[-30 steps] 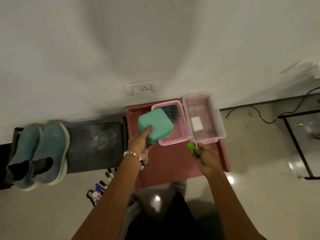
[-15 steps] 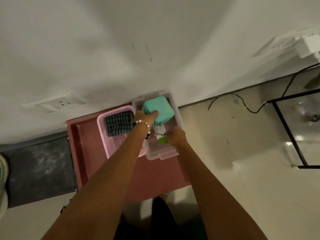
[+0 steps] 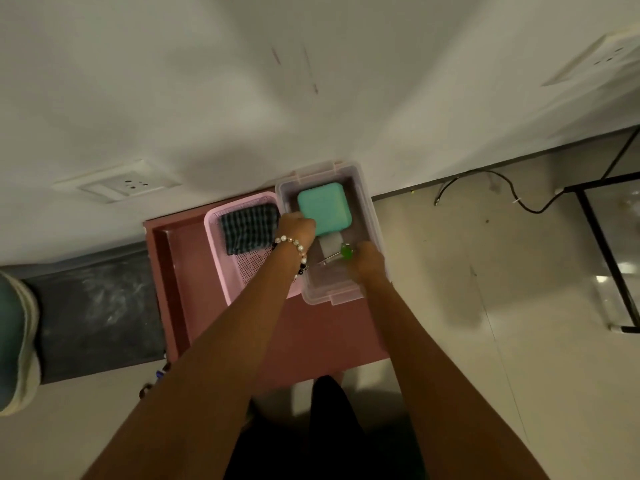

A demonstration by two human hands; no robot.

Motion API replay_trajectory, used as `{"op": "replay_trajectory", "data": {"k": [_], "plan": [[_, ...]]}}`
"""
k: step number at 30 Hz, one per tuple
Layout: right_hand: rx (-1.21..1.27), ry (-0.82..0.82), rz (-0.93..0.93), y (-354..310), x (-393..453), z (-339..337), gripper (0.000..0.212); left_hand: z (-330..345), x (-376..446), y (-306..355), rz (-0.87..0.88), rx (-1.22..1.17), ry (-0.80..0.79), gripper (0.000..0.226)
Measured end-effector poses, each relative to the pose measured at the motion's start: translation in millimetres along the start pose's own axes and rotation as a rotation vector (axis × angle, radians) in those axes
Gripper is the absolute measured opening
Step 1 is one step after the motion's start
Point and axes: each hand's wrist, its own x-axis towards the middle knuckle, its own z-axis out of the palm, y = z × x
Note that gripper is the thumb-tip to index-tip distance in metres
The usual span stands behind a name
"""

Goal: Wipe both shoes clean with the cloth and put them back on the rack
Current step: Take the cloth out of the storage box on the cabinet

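Note:
One teal shoe point(image 3: 14, 344) with a pale sole shows at the far left edge, on a dark rack shelf point(image 3: 93, 317); the second shoe is out of frame. A dark striped cloth point(image 3: 249, 228) lies folded in a pink basket point(image 3: 221, 268). My left hand point(image 3: 296, 226), with a bead bracelet, grips the near-left corner of a teal square box point(image 3: 323, 207) that sits inside a clear plastic container point(image 3: 377, 244). My right hand point(image 3: 369, 263) is inside the same container, closed on a small green-handled tool point(image 3: 346, 251).
The basket and the container stand side by side on a reddish-brown table point(image 3: 311, 341) against the white wall. A wall socket point(image 3: 121, 185) is above left. A black cable point(image 3: 502, 192) and a black-framed glass stand point(image 3: 609, 251) are on the floor at right.
The view swung right, so the shoes slid to the left edge. My left hand carried the teal box from over the pink basket into the clear container. My right hand brought the green tool in too.

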Motion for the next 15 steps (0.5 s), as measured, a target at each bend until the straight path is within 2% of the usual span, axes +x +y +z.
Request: {"op": "replay_trajectory", "data": {"k": [2,5,10,15], "plan": [[0.040,0.027,-0.002,-4,-18,-4,0.031,-13,-23,1,-0.040,-0.150,-0.032,0.026],[0.162,0.099,-0.034,-9,-51,-6,0.028,-38,-63,-1,-0.064,-0.308,-0.101,0.014],[0.484,0.105,-0.073,-26,-106,13,0.020,-107,-104,-33,-0.022,-0.338,0.014,0.015],[0.320,0.151,-0.207,-57,-167,75,0.017,-209,-128,-92,0.103,-0.261,0.186,0.018]]}}
